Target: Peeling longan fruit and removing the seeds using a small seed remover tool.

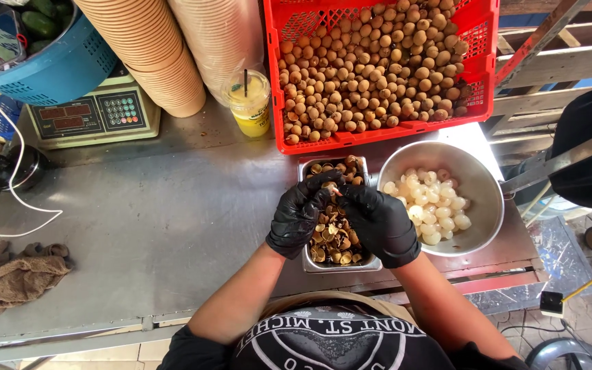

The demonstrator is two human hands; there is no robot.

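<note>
Both hands in black gloves, meeting over the rectangular steel pan of brown shells (371, 263). Left hand (299, 214) and right hand (379, 223) are pinched fingertip to fingertip on one small brown round fruit (334, 188), held just above the pan's far end; the fruit is mostly hidden by the fingers, so how far it is peeled I can't tell. Round steel bowl (477, 179) sits just right of the pan, touching it, part-filled with peeled translucent white fruit (431, 205). Red plastic crate (481, 27) of unpeeled brown fruit stands behind both, its front edge near the pan. Further left on the steel tabletop (173, 226): plastic cup of yellow drink with straw (249, 101), stacks of beige paper cups (166, 48), digital scale (94, 113), brown rag (22, 274) at the near left edge.
</note>
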